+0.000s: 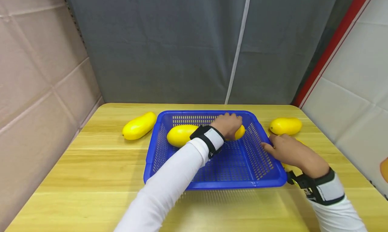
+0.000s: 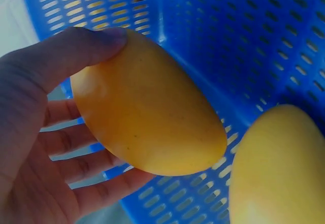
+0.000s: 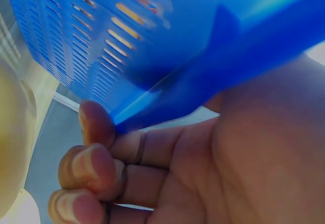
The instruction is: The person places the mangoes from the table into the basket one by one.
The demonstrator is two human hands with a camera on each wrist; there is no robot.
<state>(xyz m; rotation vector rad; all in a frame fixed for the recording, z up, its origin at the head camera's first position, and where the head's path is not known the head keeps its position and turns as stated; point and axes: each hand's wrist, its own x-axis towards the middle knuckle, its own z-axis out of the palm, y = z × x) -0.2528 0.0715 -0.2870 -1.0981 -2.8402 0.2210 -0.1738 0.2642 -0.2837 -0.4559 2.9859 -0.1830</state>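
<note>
A blue plastic basket (image 1: 224, 185) with slotted walls stands on the table. Inside its far right part, my left hand (image 1: 228, 125) grips a yellow oblong fruit (image 1: 240, 132). The left wrist view shows the thumb over this fruit (image 2: 152, 112) and the fingers spread beneath it. A second yellow oblong fruit (image 1: 179, 136) lies in the left half of the basket. At the right side, my right hand (image 1: 288, 150) holds the basket's rim, its fingers curled under the edge (image 3: 167, 102) in the right wrist view.
Left of the basket lies another yellow fruit (image 1: 139, 126). One more yellow fruit (image 1: 286, 126) sits just beyond my right hand, and some yellow shows partly hidden beneath that hand. A grey curtain (image 1: 169, 57) closes off the back of the wooden table (image 1: 91, 191); pale sheets hang either side.
</note>
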